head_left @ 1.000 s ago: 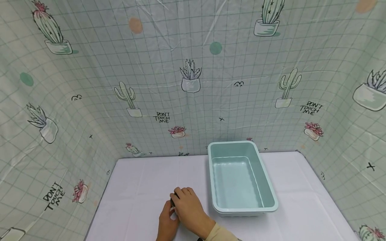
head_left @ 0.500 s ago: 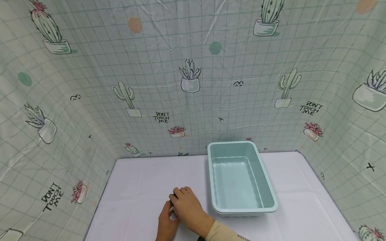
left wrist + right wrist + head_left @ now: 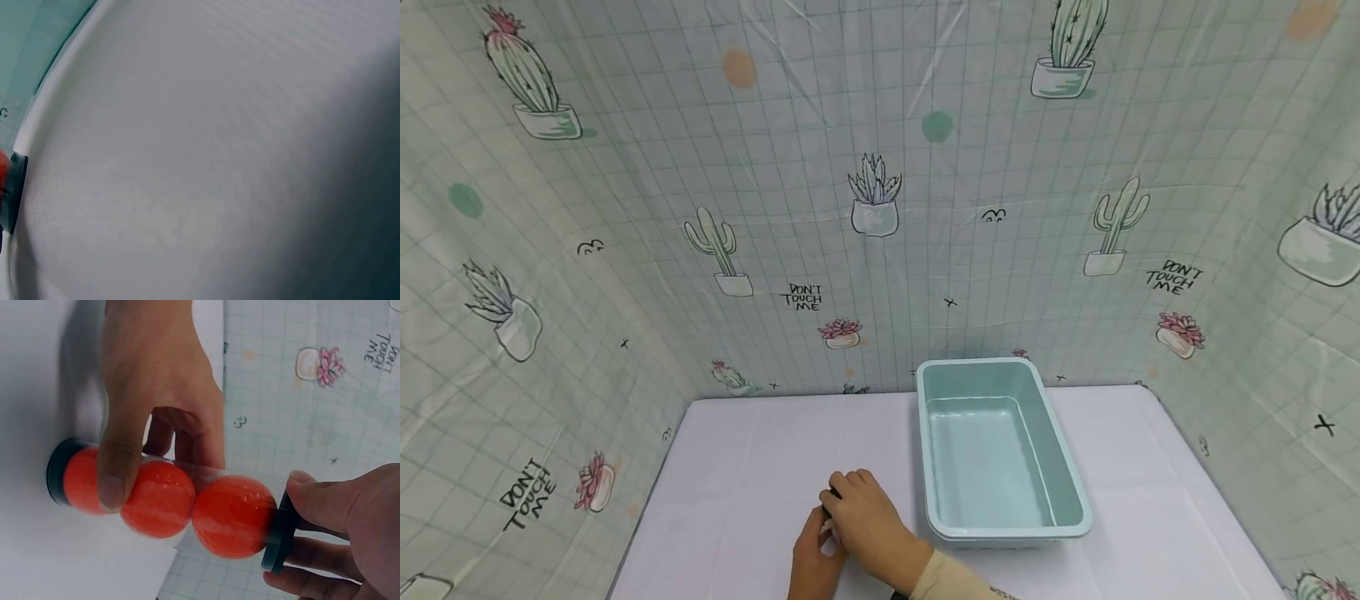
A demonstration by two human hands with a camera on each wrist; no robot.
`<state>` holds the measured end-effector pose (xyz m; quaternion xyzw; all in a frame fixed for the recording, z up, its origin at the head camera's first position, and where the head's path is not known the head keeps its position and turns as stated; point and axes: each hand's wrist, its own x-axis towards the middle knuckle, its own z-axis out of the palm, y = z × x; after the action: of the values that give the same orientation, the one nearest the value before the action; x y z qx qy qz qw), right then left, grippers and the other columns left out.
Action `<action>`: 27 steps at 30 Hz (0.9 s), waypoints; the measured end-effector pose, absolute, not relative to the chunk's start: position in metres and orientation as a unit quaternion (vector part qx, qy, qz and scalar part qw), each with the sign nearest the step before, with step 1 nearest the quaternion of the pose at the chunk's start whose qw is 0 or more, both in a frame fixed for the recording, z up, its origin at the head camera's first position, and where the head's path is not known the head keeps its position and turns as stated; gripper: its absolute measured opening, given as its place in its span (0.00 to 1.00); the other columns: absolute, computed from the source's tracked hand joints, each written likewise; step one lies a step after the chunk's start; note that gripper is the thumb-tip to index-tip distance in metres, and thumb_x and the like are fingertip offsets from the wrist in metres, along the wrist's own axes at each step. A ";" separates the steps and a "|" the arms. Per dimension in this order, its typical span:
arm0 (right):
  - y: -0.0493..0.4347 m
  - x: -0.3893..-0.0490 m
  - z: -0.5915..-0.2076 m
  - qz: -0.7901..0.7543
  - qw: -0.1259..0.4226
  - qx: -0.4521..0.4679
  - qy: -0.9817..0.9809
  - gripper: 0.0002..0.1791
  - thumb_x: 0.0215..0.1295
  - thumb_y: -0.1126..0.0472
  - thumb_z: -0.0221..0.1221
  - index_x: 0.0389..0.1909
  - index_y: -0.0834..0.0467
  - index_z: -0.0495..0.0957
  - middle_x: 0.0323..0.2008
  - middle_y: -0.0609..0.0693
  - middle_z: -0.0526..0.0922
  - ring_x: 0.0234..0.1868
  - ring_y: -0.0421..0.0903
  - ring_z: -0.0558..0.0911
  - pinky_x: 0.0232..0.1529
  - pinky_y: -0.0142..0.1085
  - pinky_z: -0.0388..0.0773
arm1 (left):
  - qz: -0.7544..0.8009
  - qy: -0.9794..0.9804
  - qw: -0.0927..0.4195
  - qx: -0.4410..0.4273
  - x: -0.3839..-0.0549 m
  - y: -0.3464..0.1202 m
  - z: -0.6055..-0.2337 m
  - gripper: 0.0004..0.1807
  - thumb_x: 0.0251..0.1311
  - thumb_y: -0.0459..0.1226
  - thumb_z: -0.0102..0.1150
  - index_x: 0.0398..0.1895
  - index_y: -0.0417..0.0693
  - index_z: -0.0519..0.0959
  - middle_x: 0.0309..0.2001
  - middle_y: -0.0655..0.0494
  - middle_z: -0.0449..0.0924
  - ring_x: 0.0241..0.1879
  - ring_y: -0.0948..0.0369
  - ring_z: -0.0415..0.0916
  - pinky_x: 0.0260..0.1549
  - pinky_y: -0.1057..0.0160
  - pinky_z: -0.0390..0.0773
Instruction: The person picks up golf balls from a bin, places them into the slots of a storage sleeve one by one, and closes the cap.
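Observation:
A clear tube (image 3: 203, 470) holds several orange balls (image 3: 234, 515), with a dark cap at each end. In the right wrist view my left hand (image 3: 815, 557) grips the tube's side, its thumb laid across the balls. My right hand (image 3: 872, 529) pinches the end cap (image 3: 280, 537) between thumb and fingers. The opposite cap (image 3: 59, 474) is close to the white table. From the head view most of the tube is hidden behind my hands, leaving only a bit of dark cap (image 3: 831, 502). A dark cap edge (image 3: 15, 194) shows at the left wrist view's border.
A pale blue-green plastic bin (image 3: 930, 467) stands on the white table (image 3: 737, 467), just right of my hands. Cactus-print cloth (image 3: 790, 183) surrounds the table at the back and sides. A small dark object (image 3: 897, 595) peeks out beneath the right sleeve.
The head view has shifted slightly, so the scene sits a little lower. Both hands keep the same hold, with barely any movement visible.

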<state>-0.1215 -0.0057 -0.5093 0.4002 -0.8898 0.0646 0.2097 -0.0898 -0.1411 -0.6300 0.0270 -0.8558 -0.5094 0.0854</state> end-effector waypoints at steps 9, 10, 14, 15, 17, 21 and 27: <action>-0.005 -0.125 -0.502 0.069 0.169 0.411 -0.893 0.07 0.61 0.59 0.75 0.39 0.51 0.89 0.37 0.43 0.80 0.36 0.39 0.78 0.45 0.31 0.78 | -0.514 -0.852 0.100 0.020 -0.089 -0.141 -0.634 0.28 0.59 0.25 0.72 0.63 0.36 0.75 0.61 0.40 0.79 0.63 0.37 0.77 0.54 0.45 0.87; -0.004 -0.125 -0.500 0.075 0.159 0.411 -0.895 0.07 0.61 0.59 0.75 0.39 0.51 0.89 0.37 0.43 0.81 0.36 0.39 0.78 0.45 0.31 0.78 | -0.514 -0.851 0.102 0.020 -0.089 -0.141 -0.634 0.28 0.59 0.26 0.73 0.63 0.37 0.76 0.61 0.41 0.80 0.63 0.37 0.77 0.54 0.45 0.87; -0.002 -0.128 -0.499 0.104 0.125 0.413 -0.896 0.09 0.64 0.56 0.74 0.43 0.52 0.89 0.39 0.44 0.81 0.38 0.39 0.79 0.45 0.30 0.78 | -0.517 -0.849 0.113 0.012 -0.088 -0.143 -0.636 0.28 0.57 0.30 0.76 0.61 0.37 0.76 0.59 0.43 0.81 0.61 0.40 0.79 0.52 0.45 0.88; -0.002 -0.129 -0.499 0.111 0.121 0.414 -0.895 0.10 0.63 0.55 0.74 0.43 0.52 0.89 0.40 0.44 0.81 0.38 0.39 0.79 0.45 0.30 0.77 | -0.515 -0.849 0.116 0.010 -0.088 -0.143 -0.637 0.29 0.57 0.30 0.76 0.61 0.37 0.77 0.59 0.44 0.81 0.60 0.41 0.80 0.52 0.46 0.88; -0.001 -0.131 -0.501 0.126 0.114 0.417 -0.893 0.11 0.63 0.54 0.74 0.44 0.53 0.89 0.39 0.44 0.81 0.38 0.39 0.78 0.44 0.29 0.77 | -0.514 -0.849 0.122 0.006 -0.089 -0.143 -0.638 0.29 0.56 0.31 0.78 0.60 0.38 0.77 0.57 0.45 0.82 0.59 0.45 0.81 0.52 0.47 0.89; 0.000 -0.135 -0.501 0.149 0.102 0.421 -0.889 0.13 0.61 0.54 0.75 0.44 0.53 0.89 0.39 0.44 0.81 0.38 0.39 0.78 0.45 0.30 0.77 | -0.513 -0.849 0.128 0.003 -0.090 -0.143 -0.640 0.29 0.54 0.31 0.79 0.59 0.41 0.78 0.56 0.49 0.82 0.58 0.51 0.82 0.52 0.49 0.89; 0.002 -0.137 -0.499 0.154 0.075 0.420 -0.891 0.15 0.61 0.53 0.75 0.46 0.54 0.89 0.41 0.44 0.81 0.41 0.39 0.79 0.48 0.31 0.78 | -0.518 -0.846 0.127 0.000 -0.089 -0.143 -0.640 0.29 0.53 0.30 0.79 0.58 0.41 0.78 0.56 0.50 0.82 0.59 0.52 0.81 0.53 0.50 0.88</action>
<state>-0.1371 0.0016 -0.4994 0.4201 -0.8912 0.1535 0.0753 -0.0895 -0.1425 -0.6403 -0.0002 -0.8459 -0.5182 0.1266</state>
